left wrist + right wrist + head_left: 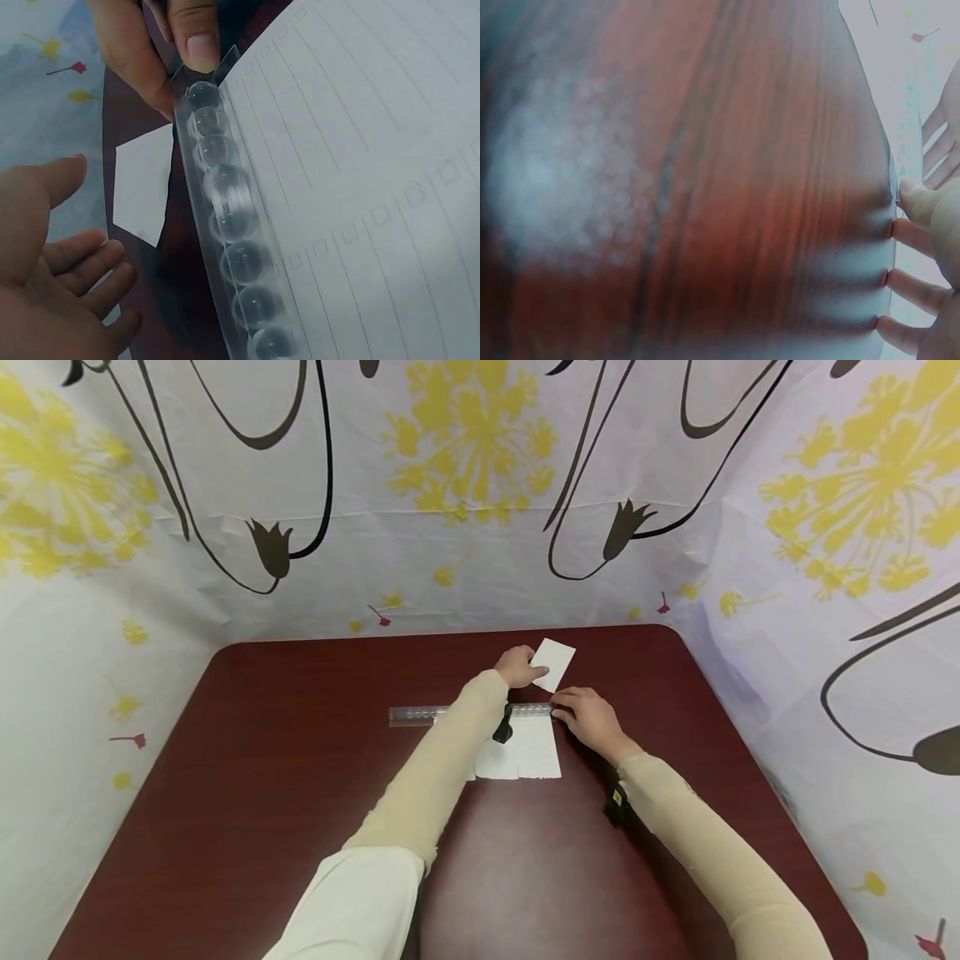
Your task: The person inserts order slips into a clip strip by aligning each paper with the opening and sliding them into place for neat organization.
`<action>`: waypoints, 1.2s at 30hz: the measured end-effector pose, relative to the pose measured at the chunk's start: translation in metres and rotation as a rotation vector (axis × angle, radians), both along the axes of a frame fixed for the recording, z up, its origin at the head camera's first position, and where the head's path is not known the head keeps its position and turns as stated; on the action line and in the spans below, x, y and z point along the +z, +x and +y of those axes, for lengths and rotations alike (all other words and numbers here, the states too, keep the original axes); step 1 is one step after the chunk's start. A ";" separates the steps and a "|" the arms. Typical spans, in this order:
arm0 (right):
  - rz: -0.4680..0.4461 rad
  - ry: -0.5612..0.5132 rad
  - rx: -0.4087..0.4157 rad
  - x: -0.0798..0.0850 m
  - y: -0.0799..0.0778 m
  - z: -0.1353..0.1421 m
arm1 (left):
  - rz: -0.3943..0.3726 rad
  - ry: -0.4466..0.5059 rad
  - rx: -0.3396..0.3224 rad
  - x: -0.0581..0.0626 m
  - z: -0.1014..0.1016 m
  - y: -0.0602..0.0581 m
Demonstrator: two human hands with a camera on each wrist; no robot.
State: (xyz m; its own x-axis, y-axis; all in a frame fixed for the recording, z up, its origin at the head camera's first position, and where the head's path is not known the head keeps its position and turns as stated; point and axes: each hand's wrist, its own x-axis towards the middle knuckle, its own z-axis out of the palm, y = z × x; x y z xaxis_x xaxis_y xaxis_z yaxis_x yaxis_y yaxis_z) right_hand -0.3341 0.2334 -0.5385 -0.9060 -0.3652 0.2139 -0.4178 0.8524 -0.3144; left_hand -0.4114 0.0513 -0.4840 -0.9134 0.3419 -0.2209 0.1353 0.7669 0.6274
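A clear ruler [412,717] with a row of round bumps lies across a white lined sheet [536,752] that has small checkboxes printed on it. My right hand [588,718] presses its thumb on the ruler's right end, and its other fingertips rest on the table. Beyond the ruler is a small white paper piece [555,662]. My left hand [517,668] is at that piece's left edge in the head view. Seen from the left wrist, its fingers [90,277] are relaxed and spread, with a gap to the piece. The left forearm hides part of the sheet and ruler.
The dark red table [262,793] has rounded far corners. A white cloth [465,568] with yellow and brown flower prints hangs behind and beside it. Wrist cameras are strapped on both arms, the right camera [617,804] close over the table.
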 end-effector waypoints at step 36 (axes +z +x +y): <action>0.040 0.008 0.009 0.001 0.002 0.000 | 0.162 -0.288 0.474 -0.044 0.063 -0.037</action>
